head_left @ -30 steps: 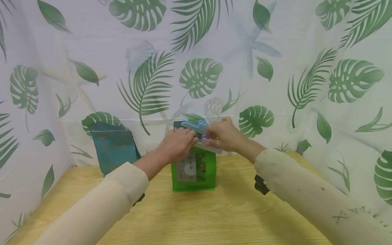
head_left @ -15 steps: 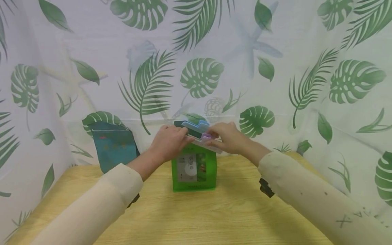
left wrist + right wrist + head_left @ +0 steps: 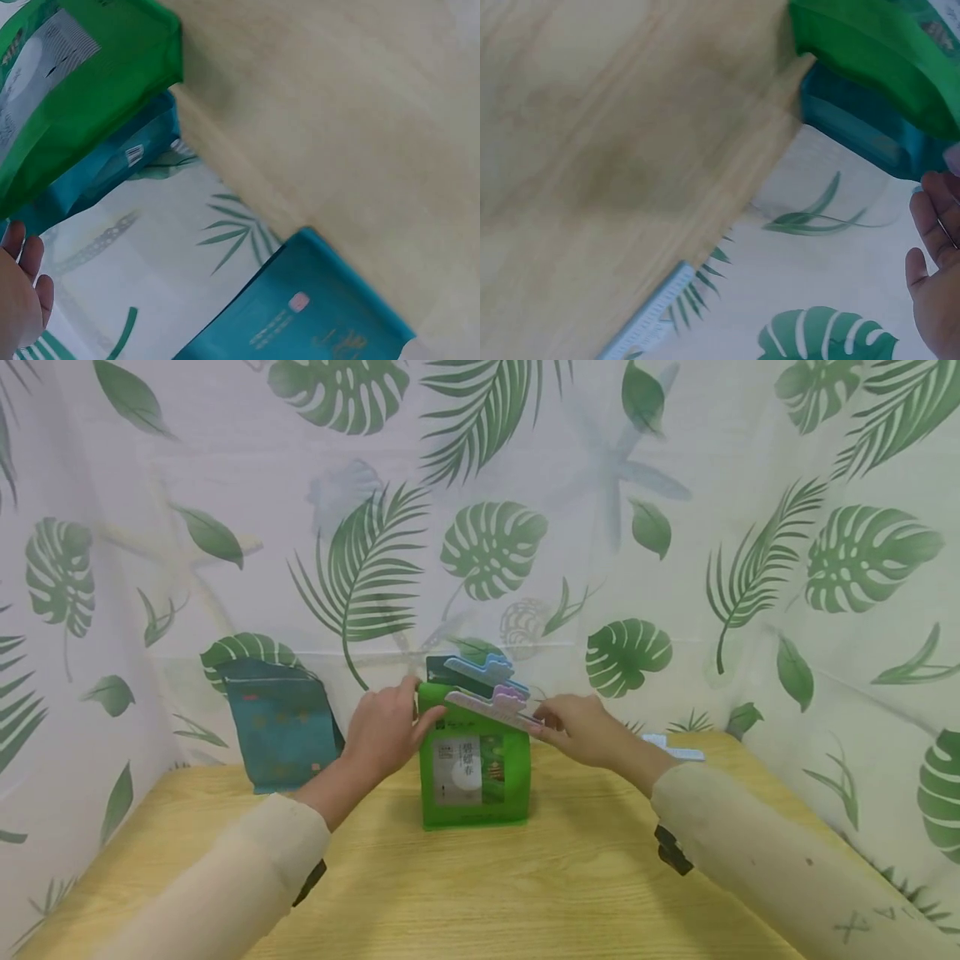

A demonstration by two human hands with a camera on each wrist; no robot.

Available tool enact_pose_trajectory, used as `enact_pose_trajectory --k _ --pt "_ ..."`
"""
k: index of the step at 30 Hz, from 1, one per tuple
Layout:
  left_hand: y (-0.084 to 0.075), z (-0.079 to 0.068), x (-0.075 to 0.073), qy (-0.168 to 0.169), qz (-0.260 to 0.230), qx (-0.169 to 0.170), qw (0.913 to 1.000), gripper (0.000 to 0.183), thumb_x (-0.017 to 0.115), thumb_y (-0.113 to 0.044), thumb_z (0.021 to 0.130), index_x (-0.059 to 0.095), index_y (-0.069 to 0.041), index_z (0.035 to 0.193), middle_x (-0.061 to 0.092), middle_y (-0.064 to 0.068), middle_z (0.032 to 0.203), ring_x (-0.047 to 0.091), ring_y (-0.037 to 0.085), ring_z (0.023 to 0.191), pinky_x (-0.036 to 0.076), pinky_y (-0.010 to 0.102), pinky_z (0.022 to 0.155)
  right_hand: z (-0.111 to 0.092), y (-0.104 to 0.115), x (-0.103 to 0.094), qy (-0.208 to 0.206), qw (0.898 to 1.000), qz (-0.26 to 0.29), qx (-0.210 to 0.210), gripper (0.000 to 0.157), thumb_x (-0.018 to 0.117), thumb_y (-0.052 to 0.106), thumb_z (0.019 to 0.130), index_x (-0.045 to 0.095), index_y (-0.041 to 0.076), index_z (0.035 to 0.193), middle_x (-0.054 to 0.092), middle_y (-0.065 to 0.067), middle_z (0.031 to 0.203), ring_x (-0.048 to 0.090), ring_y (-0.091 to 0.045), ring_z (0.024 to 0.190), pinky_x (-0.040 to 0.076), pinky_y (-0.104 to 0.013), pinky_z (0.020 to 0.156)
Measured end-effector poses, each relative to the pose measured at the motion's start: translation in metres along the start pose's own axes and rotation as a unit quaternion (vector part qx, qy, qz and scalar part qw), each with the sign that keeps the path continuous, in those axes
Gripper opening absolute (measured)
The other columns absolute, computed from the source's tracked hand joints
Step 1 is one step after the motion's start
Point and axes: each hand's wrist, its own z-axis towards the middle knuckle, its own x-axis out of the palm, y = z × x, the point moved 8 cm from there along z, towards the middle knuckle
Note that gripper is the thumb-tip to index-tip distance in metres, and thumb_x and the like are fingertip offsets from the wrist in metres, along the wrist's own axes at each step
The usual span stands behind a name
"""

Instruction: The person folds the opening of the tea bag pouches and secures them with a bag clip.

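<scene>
A green tea bag (image 3: pixel 442 814) stands upright on the table, with a lilac sealing clip (image 3: pixel 487 703) slanting across its top. Just behind it a teal bag (image 3: pixel 437 670) shows its top, which a blue clip (image 3: pixel 483 671) crosses. My left hand (image 3: pixel 378 727) is at the green bag's upper left edge, thumb tip over the front and the other fingers beside and behind it. In the left wrist view those fingers lie loosely extended. My right hand (image 3: pixel 581 724) has its fingertips right at the lower right end of the lilac clip, fingers relaxed in the right wrist view.
Another teal bag (image 3: pixel 285 731) stands at the back left of the wooden table (image 3: pixel 465 893), its top without a clip. A pale blue clip (image 3: pixel 678 752) lies at the back right, by the leaf-printed cloth (image 3: pixel 720 410) that hangs round the table's back and sides.
The left hand has moved left and down from the clip to the bag's edge. The right hand has slid right from the clip's handle to its end. The bags stay in place.
</scene>
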Motion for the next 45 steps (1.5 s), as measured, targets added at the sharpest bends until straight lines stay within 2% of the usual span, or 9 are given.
enact_pose_trajectory --k 4,9,16,21,27,30,34,38,45 --pt "0.007 -0.015 0.014 0.010 -0.020 -0.018 0.9996 0.044 0.058 -0.042 0.100 0.060 0.000 0.113 0.056 0.004 0.061 0.054 0.020 0.053 0.046 0.037 0.054 -0.010 -0.005 0.013 0.000 1.000 0.011 0.018 0.025 0.061 0.032 0.100 0.065 0.007 0.103 0.064 0.002 0.084 0.057 -0.013 0.075 0.040 -0.043 0.076" --pt "0.012 -0.031 0.030 0.033 -0.060 -0.053 0.9962 0.042 0.055 -0.042 0.102 0.060 -0.002 0.113 0.061 0.004 0.069 0.057 0.019 0.058 0.047 0.036 0.057 -0.020 -0.007 0.029 -0.025 0.999 0.016 0.011 0.025 0.057 0.033 0.102 0.065 0.010 0.096 0.061 0.005 0.077 0.054 -0.010 0.070 0.038 -0.039 0.072" --pt "0.013 -0.051 0.046 0.047 -0.090 -0.074 0.9921 0.044 0.054 -0.044 0.102 0.059 -0.002 0.113 0.066 0.004 0.078 0.060 0.019 0.066 0.050 0.034 0.062 -0.032 -0.006 0.051 -0.036 0.999 0.029 0.012 0.031 0.051 0.036 0.104 0.068 0.012 0.098 0.067 0.005 0.087 0.061 -0.013 0.082 0.040 -0.054 0.088" --pt "0.012 -0.063 0.057 0.057 -0.104 -0.068 0.9907 0.037 0.055 -0.043 0.102 0.058 -0.007 0.094 0.055 -0.001 0.071 0.048 0.013 0.061 0.043 0.029 0.059 -0.039 0.002 0.064 -0.050 0.998 0.021 -0.020 0.029 0.054 0.037 0.103 0.068 0.014 0.092 0.068 0.004 0.088 0.063 -0.016 0.084 0.036 -0.046 0.085" --pt "0.003 -0.077 0.070 0.122 -0.112 -0.016 0.9860 0.025 0.053 -0.029 0.104 0.053 -0.009 0.090 0.047 -0.001 0.072 0.043 0.013 0.067 0.039 0.030 0.061 -0.044 0.010 0.074 -0.069 0.997 -0.002 -0.038 0.023 0.058 0.031 0.101 0.058 0.018 0.083 0.058 0.008 0.077 0.053 -0.011 0.075 0.034 -0.036 0.080" --pt "0.002 -0.080 0.073 0.133 -0.117 -0.001 0.9841 0.018 0.056 -0.023 0.103 0.055 -0.007 0.095 0.051 0.000 0.077 0.046 0.014 0.070 0.043 0.032 0.065 -0.045 0.011 0.076 -0.079 0.996 -0.011 -0.044 0.022 0.059 0.027 0.101 0.053 0.018 0.082 0.053 0.008 0.075 0.049 -0.012 0.073 0.035 -0.036 0.079" --pt "0.002 -0.082 0.076 0.139 -0.119 0.000 0.9831 0.015 0.057 -0.021 0.102 0.056 -0.006 0.098 0.054 0.002 0.080 0.049 0.015 0.073 0.046 0.034 0.067 -0.044 0.014 0.079 -0.082 0.995 -0.040 -0.051 0.020 0.058 0.023 0.101 0.051 0.015 0.084 0.057 0.003 0.078 0.055 -0.017 0.076 0.038 -0.037 0.080" --pt "0.001 -0.082 0.080 0.145 -0.105 -0.004 0.9838 0.017 0.057 -0.022 0.102 0.055 -0.007 0.096 0.053 0.001 0.080 0.050 0.015 0.073 0.047 0.034 0.067 -0.045 0.016 0.081 -0.083 0.993 -0.066 -0.051 0.018 0.058 0.022 0.101 0.053 0.013 0.086 0.062 0.000 0.081 0.061 -0.021 0.080 0.041 -0.039 0.080" --pt "0.005 -0.078 0.088 0.160 -0.083 -0.028 0.9833 0.017 0.055 -0.024 0.104 0.053 -0.008 0.101 0.052 0.001 0.082 0.050 0.015 0.075 0.047 0.033 0.070 -0.041 0.010 0.087 -0.080 0.993 -0.076 -0.028 0.016 0.059 0.024 0.100 0.054 0.014 0.089 0.054 0.005 0.076 0.055 -0.017 0.076 0.038 -0.036 0.079"
